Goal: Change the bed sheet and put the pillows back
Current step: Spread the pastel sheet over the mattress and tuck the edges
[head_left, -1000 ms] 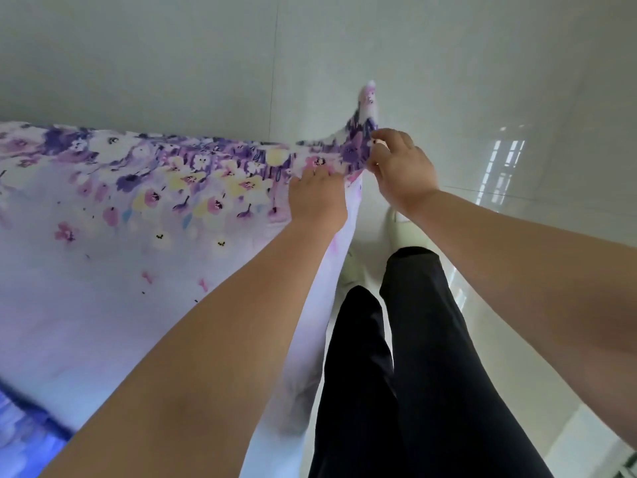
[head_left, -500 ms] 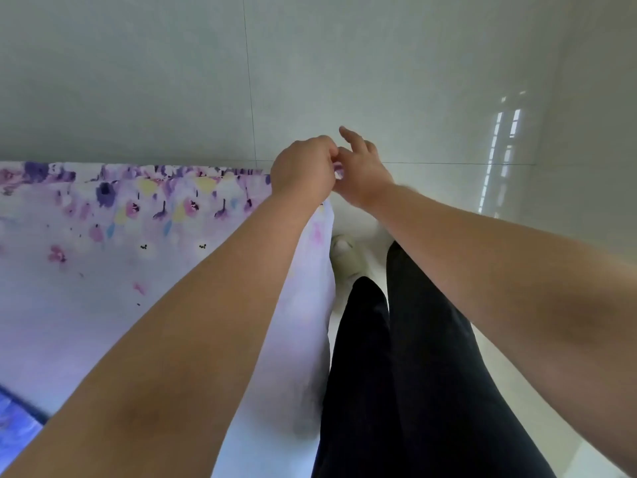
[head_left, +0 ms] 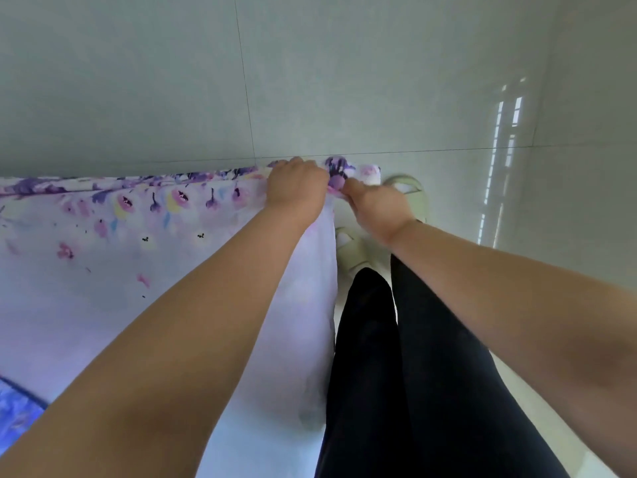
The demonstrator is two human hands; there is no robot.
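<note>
Nearest the camera, black trouser legs (head_left: 396, 357) stand beside the bed, pale slippers (head_left: 351, 248) on the glossy tiled floor (head_left: 448, 115). The floral bed sheet (head_left: 103, 270) lies spread over the mattress. At its far corner (head_left: 348, 170), the left hand (head_left: 296, 191) grips the edge while the right hand (head_left: 375, 210) pinches the bunched fabric. Half a second ago that corner was hidden behind the hands; now it shows drawn out past the mattress edge, likely ready for tucking under.

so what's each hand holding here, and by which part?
Both hold the floral bed sheet at its far corner: left hand grips the top edge, right hand pinches the corner tip beside it.
</note>
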